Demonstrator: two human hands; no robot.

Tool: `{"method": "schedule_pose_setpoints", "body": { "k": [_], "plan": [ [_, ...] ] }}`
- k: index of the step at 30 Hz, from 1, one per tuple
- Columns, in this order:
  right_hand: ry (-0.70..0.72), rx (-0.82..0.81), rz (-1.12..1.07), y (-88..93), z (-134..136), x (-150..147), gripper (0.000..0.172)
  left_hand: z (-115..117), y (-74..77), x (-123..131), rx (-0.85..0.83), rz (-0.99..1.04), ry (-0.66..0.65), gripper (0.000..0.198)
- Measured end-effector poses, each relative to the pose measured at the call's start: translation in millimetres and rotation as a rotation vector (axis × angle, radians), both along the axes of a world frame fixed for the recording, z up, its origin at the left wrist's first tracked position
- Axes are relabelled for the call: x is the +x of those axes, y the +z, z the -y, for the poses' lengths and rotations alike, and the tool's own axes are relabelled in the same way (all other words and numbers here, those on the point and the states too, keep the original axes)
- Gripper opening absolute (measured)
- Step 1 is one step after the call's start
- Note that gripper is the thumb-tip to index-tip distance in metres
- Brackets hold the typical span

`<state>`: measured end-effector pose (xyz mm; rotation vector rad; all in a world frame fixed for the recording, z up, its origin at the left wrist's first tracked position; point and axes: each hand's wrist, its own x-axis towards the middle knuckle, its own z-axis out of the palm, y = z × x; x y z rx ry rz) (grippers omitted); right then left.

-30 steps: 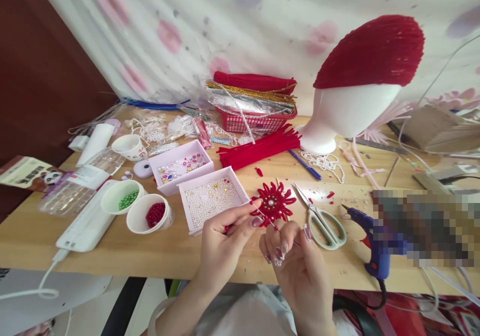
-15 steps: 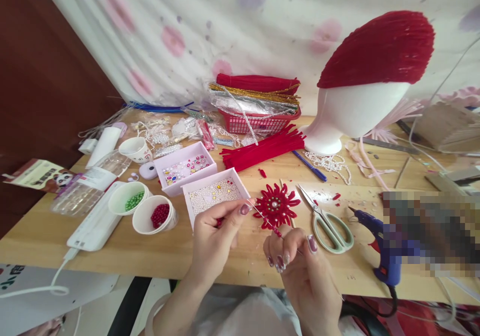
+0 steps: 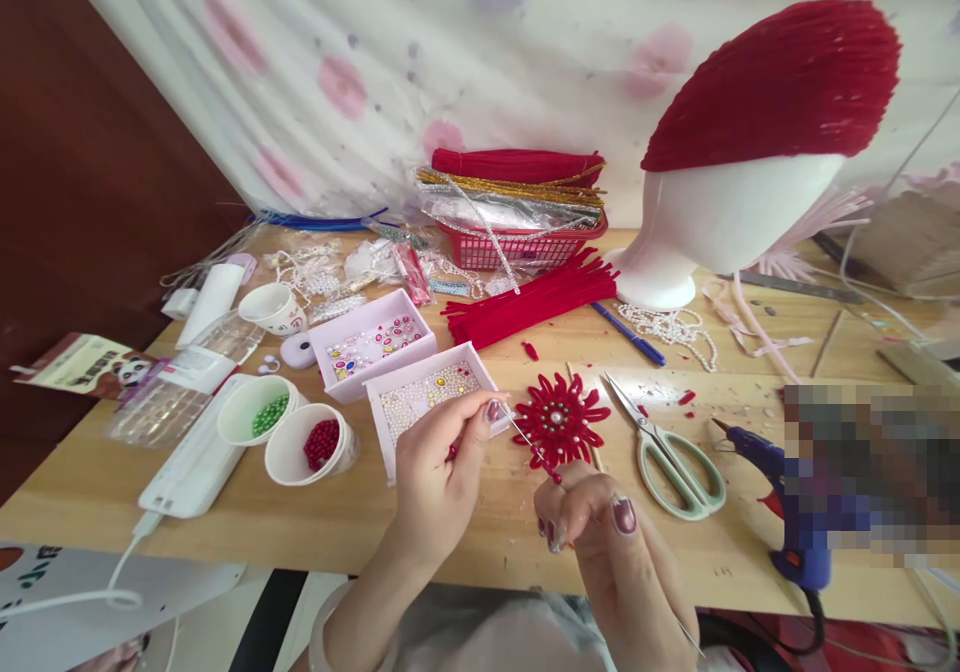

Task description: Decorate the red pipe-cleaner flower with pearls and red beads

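Observation:
My left hand (image 3: pixel 439 482) pinches the upper end of a thin wire (image 3: pixel 523 434) between thumb and forefinger, with small red beads showing under its fingers. My right hand (image 3: pixel 604 537) is closed round the lower part of the same wire, where a red bead (image 3: pixel 556 476) sits just above its fingertips. Both hands hover over the table's front edge. Right behind them lies a red pipe-cleaner flower (image 3: pixel 560 419) with a pearl centre. A pink tray of pearls (image 3: pixel 429 392) is beside my left hand.
Cups of red beads (image 3: pixel 311 444) and green beads (image 3: pixel 259 412) stand at the left, a second pink tray (image 3: pixel 371 337) behind. Scissors (image 3: pixel 667 442) and a blue glue gun (image 3: pixel 780 492) lie to the right. A foam head with a red cap (image 3: pixel 742 152), red pipe cleaners (image 3: pixel 529 297) and a red basket (image 3: pixel 517 242) stand further back.
The camera has shifted a little, so the table sits slightly differently in view. Both hands stay on the wire; my right hand has dropped a little and closed tighter.

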<state>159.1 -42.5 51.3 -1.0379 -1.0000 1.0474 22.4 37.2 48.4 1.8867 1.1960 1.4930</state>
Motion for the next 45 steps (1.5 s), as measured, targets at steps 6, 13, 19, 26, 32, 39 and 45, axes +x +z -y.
{"method": "schedule_pose_setpoints", "body": {
  "k": [6, 13, 19, 26, 32, 39, 45],
  "plan": [
    [0.000, -0.028, -0.009, 0.3, -5, -2, 0.044, -6, -6.3, 0, 0.027, -0.029, 0.018, 0.020],
    [-0.060, -0.032, -0.021, -2.0, -9, 0, 0.041, -11, 0.7, -10, -0.056, -0.047, 0.123, 0.023],
    [-0.019, -0.045, -0.006, -2.1, -5, -1, 0.043, -11, 9.1, -10, -0.089, -0.053, -0.039, 0.021],
    [0.070, -0.019, 0.085, -17.8, 5, 6, 0.042, -11, 13.3, -9, -0.075, -0.082, -0.086, 0.018],
    [0.067, 0.001, 0.104, -19.6, 5, 6, 0.041, -12, 8.4, -13, -0.056, -0.152, -0.054, 0.020],
    [0.050, 0.003, 0.108, -17.7, 7, 6, 0.041, -12, 10.8, -21, -0.307, 0.007, -0.002, 0.024],
    [0.088, 0.034, 0.169, -15.1, 8, 5, 0.039, -4, 13.2, -16, -0.519, 0.157, -0.179, 0.033]
  ]
}}
